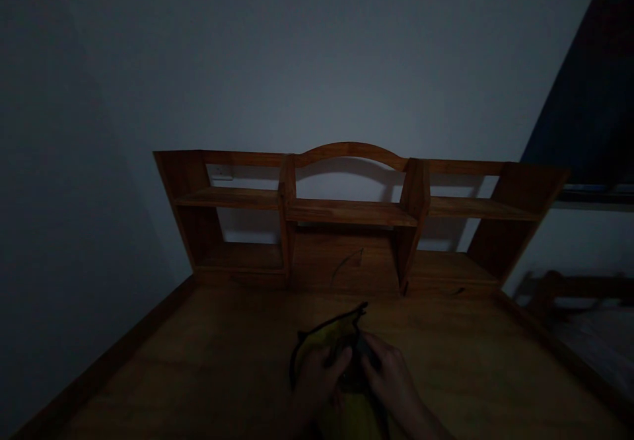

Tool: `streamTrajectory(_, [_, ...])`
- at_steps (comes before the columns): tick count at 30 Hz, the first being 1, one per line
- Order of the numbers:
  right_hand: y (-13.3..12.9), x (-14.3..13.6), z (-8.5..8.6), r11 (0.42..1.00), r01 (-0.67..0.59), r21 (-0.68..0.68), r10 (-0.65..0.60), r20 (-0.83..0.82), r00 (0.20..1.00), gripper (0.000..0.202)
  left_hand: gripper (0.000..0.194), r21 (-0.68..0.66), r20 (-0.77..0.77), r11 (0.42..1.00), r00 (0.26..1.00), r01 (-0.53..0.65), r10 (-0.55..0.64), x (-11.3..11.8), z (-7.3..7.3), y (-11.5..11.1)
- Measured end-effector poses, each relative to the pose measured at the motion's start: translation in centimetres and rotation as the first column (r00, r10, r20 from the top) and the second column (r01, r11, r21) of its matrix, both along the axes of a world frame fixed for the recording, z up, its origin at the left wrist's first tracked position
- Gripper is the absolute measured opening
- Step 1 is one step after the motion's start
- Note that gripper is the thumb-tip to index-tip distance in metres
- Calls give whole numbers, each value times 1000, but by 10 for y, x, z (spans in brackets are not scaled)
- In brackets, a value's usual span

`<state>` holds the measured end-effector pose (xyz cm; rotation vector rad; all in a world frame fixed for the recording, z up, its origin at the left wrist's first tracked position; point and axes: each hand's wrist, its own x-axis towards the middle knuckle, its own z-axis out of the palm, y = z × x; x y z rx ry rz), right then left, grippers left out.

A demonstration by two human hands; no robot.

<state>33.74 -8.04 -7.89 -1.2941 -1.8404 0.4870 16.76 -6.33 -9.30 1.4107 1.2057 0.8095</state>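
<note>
Dim light covers the scene. A yellow cloth-like item with black edging [364, 417] lies at the bottom centre on the wooden desk, its upper edge spread toward the shelf. My left hand [317, 377] is closed on its left part, thumb pointing right. On the right side, my right hand [389, 370] has its fingers bent round the dark edge of the same item. Between the hands is a dark patch whose details I cannot make out.
A wooden shelf unit [351, 212] with three sections stands at the back of the desk [222, 361]. Behind it is a pale wall with a socket [221, 173] at left. A dark window [589, 110] and a wooden frame [579, 287] are at right.
</note>
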Motion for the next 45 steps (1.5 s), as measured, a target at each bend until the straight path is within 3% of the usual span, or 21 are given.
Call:
streamTrajectory(6, [-2, -1, 4, 999, -19, 35, 19, -5, 1000, 47, 48, -71, 84, 997, 996, -36, 42, 4, 3, -4])
streamTrajectory(17, [1, -4, 2, 999, -25, 24, 26, -32, 999, 43, 49, -61, 190, 998, 982, 9, 3, 4, -10, 1])
streamTrajectory(28, [3, -1, -6, 999, 2, 33, -2, 12, 1000, 39, 50, -71, 204, 997, 979, 26, -11, 3, -2, -3])
streamTrajectory(34, [2, 1, -4, 996, 62, 69, -59, -38, 998, 54, 52, -64, 180, 998, 983, 29, -17, 3, 1, -4])
streamTrajectory(38, [1, 4, 0, 986, 126, 107, -133, 61, 989, 42, 53, -84, 155, 996, 988, 8, 5, 2, 2, -5])
streamTrajectory(45, [-1, 4, 13, 997, 70, 39, -74, 107, 992, 15, 55, -63, 155, 998, 988, 9, 0, 2, -1, -4])
